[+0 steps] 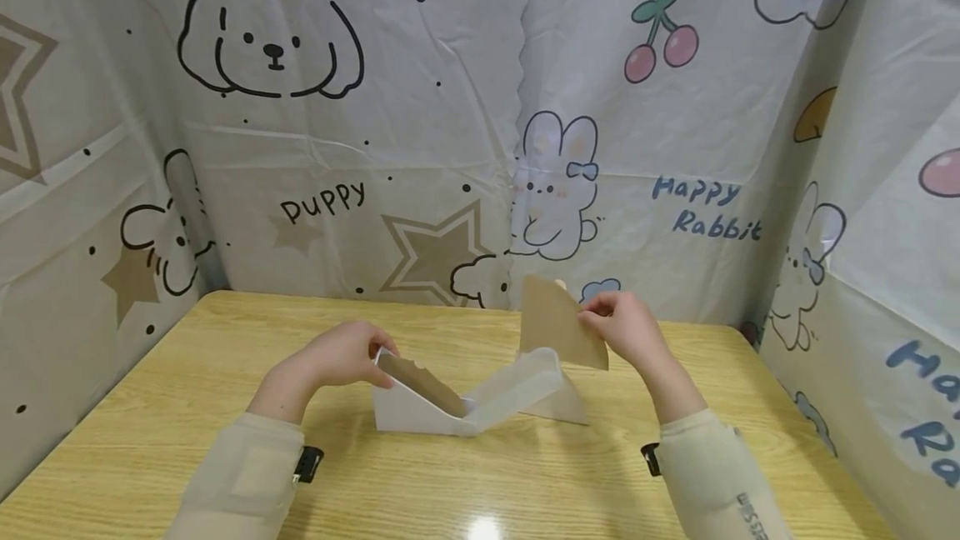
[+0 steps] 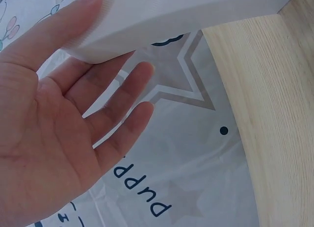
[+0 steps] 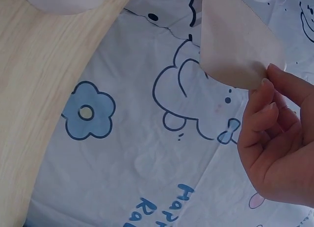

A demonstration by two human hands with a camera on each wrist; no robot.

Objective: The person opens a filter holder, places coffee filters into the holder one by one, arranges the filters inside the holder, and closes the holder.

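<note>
A white filter box [image 1: 408, 413] stands on the table with its translucent lid [image 1: 513, 390] swung out to the right. Brown paper [image 1: 426, 382] shows inside the box. My left hand [image 1: 337, 354] grips the box's raised left end between thumb and forefinger; the left wrist view shows its other fingers [image 2: 115, 109] loosely spread below the white wall [image 2: 196, 16]. Above the lid's far end, my right hand [image 1: 626, 330] pinches a flat brown paper coffee filter [image 1: 551, 319] by its edge. In the right wrist view the filter [image 3: 238, 45] has a crimped slanting side.
Under the lid's right end a pale slanted panel [image 1: 558, 407] reaches the table; its link to the lid is unclear. The wooden table [image 1: 420, 490] is bounded behind and at both sides by a printed cloth [image 1: 420, 132].
</note>
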